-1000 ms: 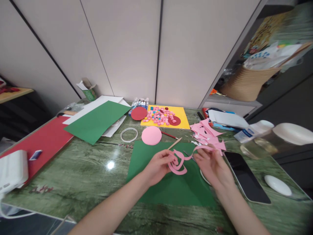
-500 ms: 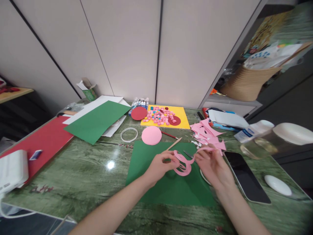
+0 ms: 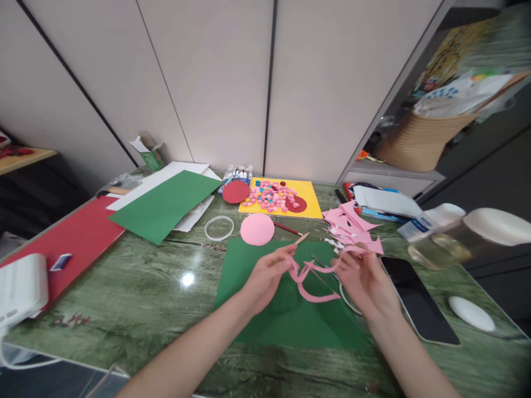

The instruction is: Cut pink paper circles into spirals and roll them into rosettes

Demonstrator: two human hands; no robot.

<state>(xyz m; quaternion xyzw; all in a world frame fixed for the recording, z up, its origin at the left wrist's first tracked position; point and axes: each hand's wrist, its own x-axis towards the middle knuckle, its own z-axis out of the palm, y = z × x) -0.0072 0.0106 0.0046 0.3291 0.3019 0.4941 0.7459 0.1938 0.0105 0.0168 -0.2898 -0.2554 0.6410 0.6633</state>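
A curling pink paper strip (image 3: 319,299) stretches between my two hands above a green sheet (image 3: 269,320). My left hand (image 3: 267,276) pinches one part of the strip between thumb and fingers. At the other side my right hand (image 3: 360,276) grips the strip's far end. A loop of the strip hangs down between them. Partly hidden beneath the strip and my right hand are a thin metal tool, perhaps scissors or tweezers, and a white ring (image 3: 350,301). Just beyond my left hand a pointed wooden stick (image 3: 302,238) shows its tip.
Pink paper circles (image 3: 257,229), a white ring (image 3: 219,228) and a red pencil (image 3: 288,228) lie beyond the green sheet. Pink scraps (image 3: 352,226) are behind my right hand, a phone (image 3: 418,301) beside it. Small pink balls (image 3: 271,196) cover a yellow sheet (image 3: 311,193).
The pink strip has gone from a coiled bundle near my left hand to a more opened, spread curl with a loop hanging lower. My left hand has shifted slightly left.
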